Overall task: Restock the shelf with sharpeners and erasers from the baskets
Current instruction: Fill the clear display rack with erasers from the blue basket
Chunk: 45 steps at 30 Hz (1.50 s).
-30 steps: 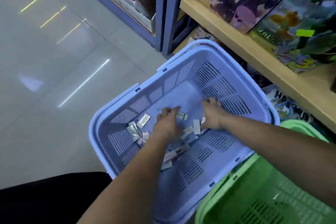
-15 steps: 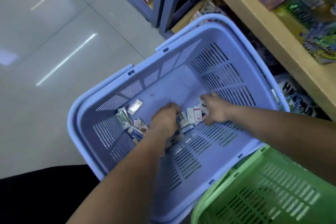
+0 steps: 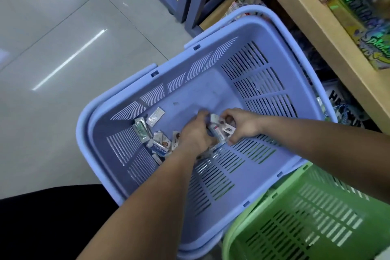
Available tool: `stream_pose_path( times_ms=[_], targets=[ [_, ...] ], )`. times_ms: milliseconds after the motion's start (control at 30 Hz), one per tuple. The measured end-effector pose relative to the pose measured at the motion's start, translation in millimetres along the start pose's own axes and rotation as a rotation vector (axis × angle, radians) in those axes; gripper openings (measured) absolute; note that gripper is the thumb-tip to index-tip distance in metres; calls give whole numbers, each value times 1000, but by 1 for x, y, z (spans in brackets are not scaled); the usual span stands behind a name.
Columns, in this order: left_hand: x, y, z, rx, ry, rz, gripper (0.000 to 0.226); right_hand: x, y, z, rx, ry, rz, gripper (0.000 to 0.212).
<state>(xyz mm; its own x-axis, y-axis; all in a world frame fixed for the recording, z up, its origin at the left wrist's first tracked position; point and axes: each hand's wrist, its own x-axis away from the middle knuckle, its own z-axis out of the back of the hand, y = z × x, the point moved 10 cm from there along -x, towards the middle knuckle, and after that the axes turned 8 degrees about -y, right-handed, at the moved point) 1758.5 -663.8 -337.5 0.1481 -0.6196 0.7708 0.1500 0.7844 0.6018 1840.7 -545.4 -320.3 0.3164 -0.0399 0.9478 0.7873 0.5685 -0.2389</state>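
Mid-frame, my left hand [image 3: 195, 136] and right hand [image 3: 243, 126] together grip a clump of erasers [image 3: 221, 130] inside the blue basket [image 3: 211, 177].

A single wide-angle camera on the person's head looks steeply down and forward, close above the blue basket [image 3: 90, 112], near enough to read print on the eraser packets [image 3: 159, 147]. Both forearms enter from the bottom edge toward the left hand [image 3: 196, 135] and right hand [image 3: 242, 125]. The floor [image 3: 63, 48] lies left, the wooden shelf [image 3: 316, 27] upper right, and the green basket [image 3: 316, 228] lower right.
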Motion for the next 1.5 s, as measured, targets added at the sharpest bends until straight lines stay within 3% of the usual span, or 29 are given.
stream_pose_path(
  times_ms=[67,200,400,500,700,833,967,1133,1333,1500],
  targets=[
    [-2,1,-2,31,-38,-24,83,-2,-2,-1,-10,-23,7,79],
    [-4,-1,-5,36,-70,-31,72,-5,-4,0,1,-23,18,76],
    [-2,8,6,-30,-9,-22,26,-9,-2,-4,-101,-64,37,62],
    [-1,4,6,-4,-19,-7,10,-7,-2,-1,-176,-52,33,42],
    [0,-5,4,-27,-61,30,28,-10,-5,-7,-63,-36,59,38],
    [-1,-4,2,-74,-115,36,68,-13,-3,-5,-55,-19,22,51],
    [2,6,-2,-238,-161,-12,54,-14,-1,-14,18,-108,-12,51],
    [2,2,-1,-177,-143,-4,48,-13,-2,-18,7,-166,21,51],
    [5,5,-23,-14,-262,-7,76,-16,-6,-26,-52,-211,66,54],
    [5,7,-21,-154,-276,38,70,-19,-2,-27,-64,-212,52,52]
  ],
)
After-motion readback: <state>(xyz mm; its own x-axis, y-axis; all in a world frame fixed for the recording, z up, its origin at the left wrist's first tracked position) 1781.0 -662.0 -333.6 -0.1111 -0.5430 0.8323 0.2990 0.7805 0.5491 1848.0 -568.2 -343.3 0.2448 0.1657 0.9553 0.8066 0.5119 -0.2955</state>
